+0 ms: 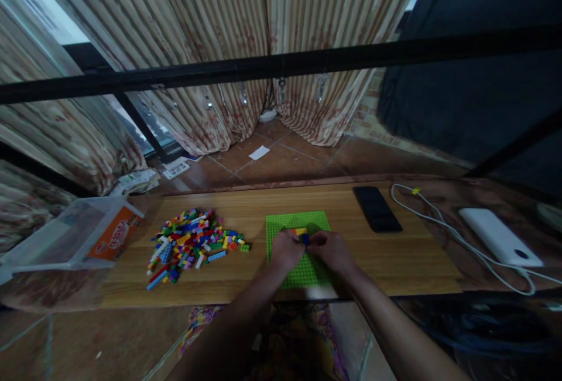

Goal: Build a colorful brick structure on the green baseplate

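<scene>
A green studded baseplate [298, 278] lies on the wooden board, and both hands are over its middle. Between them is a small cluster of building bricks, with a yellow brick [301, 231] and some orange at its back. My left hand [285, 250] is closed at the cluster's left side, its fingertips against the bricks. From the right, my right hand [330, 250] pinches at a dark blue brick [304, 239] at the cluster's near right. The fingers partly cover the bricks, so how they join is hidden.
Left of the baseplate spreads a pile of loose coloured bricks [188, 240]. A clear plastic box [57, 234] with an orange label stands farther left. To the right lie a black phone [377, 209], a white cable [456, 232] and a white power bank [500, 236]. A dark rail [281, 67] crosses behind.
</scene>
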Motion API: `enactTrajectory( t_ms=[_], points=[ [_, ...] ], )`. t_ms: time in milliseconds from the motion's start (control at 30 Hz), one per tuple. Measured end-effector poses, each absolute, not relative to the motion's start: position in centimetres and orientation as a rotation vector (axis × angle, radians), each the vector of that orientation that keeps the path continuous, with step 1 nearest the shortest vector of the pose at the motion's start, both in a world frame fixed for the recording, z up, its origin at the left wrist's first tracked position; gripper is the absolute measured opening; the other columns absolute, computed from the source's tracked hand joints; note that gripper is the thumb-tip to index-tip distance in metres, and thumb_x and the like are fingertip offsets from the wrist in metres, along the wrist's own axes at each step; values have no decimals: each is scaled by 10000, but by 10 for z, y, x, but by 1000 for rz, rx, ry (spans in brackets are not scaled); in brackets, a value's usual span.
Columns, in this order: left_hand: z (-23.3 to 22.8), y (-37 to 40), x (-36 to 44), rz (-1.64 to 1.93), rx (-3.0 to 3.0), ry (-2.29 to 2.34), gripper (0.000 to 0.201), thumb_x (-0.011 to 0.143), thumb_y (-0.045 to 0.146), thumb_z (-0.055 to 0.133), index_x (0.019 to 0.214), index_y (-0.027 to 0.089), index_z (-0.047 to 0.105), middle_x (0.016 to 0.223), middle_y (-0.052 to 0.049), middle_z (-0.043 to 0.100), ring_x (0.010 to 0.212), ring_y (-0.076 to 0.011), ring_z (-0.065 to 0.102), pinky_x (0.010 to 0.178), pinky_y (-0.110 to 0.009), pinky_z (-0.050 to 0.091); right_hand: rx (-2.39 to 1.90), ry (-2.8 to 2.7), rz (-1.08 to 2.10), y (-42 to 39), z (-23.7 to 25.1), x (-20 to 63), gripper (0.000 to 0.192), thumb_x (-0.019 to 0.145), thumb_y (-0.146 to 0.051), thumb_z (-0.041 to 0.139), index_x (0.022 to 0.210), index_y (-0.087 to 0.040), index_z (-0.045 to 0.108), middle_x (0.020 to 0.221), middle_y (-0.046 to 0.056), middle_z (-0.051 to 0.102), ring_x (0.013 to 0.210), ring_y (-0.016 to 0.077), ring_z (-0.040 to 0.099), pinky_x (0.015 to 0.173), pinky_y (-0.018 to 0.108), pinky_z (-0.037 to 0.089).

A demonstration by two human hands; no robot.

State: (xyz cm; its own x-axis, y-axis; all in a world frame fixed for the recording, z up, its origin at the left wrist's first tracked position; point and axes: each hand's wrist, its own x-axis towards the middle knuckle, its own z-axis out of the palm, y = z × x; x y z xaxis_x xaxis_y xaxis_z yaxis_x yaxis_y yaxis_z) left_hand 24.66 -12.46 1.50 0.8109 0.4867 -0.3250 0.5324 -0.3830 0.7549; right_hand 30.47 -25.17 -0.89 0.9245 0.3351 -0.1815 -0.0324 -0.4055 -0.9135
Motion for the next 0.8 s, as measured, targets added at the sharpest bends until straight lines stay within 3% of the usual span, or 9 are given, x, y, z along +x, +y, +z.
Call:
enactTrajectory(
  t_ms=[300,600,800],
  points=[
    [14,-66,184,202,1786,738,99,759,180,501,773,193,598,618,22,635,585,-117,617,566,-218,477,-1733,-102,99,-278,-3,326,432,714,-587,611,818,-175,685,701,72,699,595,186,644,570,345,552],
    [7,-62,149,261,1612,702,150,719,302,562,803,183,599,670,8,647,650,-146,629,629,-264,511,-1829,-441,70,-209,2,328,418,859,-552,465,972,-206,670,1025,88,708,904,217,665,859,388,507],
    [5,-53,134,274,1622,748,156,725,308,577,813,187,620,716,-10,683,711,-164,649,682,-277,504,-1871,-586,105,-176,-6,323,441,927,-504,338,1075,-204,625,1061,82,697,885,188,672,858,347,502]
  ],
)
